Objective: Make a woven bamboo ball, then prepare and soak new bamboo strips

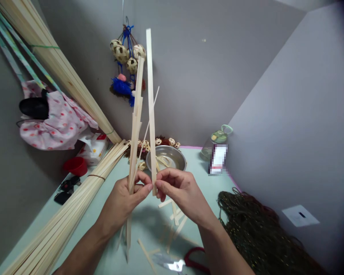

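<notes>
Bare forearms [87,244] come in from the bottom edge, leading to two hands held up at the middle of the view. The left hand [117,206] is closed around a thin sheaf of pale wooden strips [135,141], upright and uneven at the top. The right hand [183,187] pinches the lower end of one longer single strip [151,95], which stands just beside the sheaf; the left fingertips meet close to its edge. The step in hand appears to be handling this one strip apart from the others. A next move would call for a light, steady pinch near its end, with the sheaf kept firmly gathered. Below the hands, red-handled scissors [176,264] and scattered short pieces [174,214] lie on the pale green surface [196,168]. A dark heap of yarn [249,225] is on the right; a large tied bundle of strips [83,198] slants along the left. Farther back are a round metal bowl [178,154] and a glass jar [206,149]. Small woven balls [120,54] hang against the grey wall [232,61].
</notes>
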### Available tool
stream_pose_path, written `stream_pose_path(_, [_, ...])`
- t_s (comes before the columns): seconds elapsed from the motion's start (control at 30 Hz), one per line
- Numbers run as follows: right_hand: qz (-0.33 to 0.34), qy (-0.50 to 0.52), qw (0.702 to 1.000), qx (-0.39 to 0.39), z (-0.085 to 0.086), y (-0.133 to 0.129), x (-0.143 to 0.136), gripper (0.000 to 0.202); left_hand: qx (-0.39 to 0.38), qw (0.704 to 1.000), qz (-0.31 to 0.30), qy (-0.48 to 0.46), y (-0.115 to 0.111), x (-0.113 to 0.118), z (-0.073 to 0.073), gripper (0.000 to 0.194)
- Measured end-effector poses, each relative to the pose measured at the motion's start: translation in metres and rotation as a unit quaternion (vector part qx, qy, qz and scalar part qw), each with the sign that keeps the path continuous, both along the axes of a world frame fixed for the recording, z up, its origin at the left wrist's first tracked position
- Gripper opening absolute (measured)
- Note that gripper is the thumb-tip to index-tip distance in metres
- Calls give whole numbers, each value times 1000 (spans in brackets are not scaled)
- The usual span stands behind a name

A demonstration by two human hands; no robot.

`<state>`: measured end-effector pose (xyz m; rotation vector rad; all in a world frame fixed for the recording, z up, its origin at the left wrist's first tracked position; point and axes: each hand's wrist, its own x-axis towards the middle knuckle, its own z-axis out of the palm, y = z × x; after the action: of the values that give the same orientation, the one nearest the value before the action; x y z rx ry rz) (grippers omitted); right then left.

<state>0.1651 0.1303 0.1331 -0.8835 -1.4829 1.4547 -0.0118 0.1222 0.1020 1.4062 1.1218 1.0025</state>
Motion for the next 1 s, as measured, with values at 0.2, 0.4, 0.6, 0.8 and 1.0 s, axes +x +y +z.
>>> stream_pose_path(0.2, [-26, -68, 997, 32, -3, 0, 0, 7, 2, 999, 28, 19, -2, 4, 4, 23])
stream_pose_path(0.4, [-58, -119, 988, 78, -10, -2, -7, 9, 10, 995, 88, 35, -5, 10, 15, 24])
stream_pose_path(0.6, [-169, -203, 935, 238, -23, -13, -23, 11, 21, 991, 129, 31, -6, 10, 16, 21])
stream_pose_path(0.8, [-187, -211, 921, 270, -29, -15, -27, 13, 30, 991, 131, 25, -3, 10, 12, 19])
stream_pose_path(1.0, [-137, -189, 952, 197, -21, -5, -22, 11, 22, 992, 120, 9, -3, 12, 10, 17])
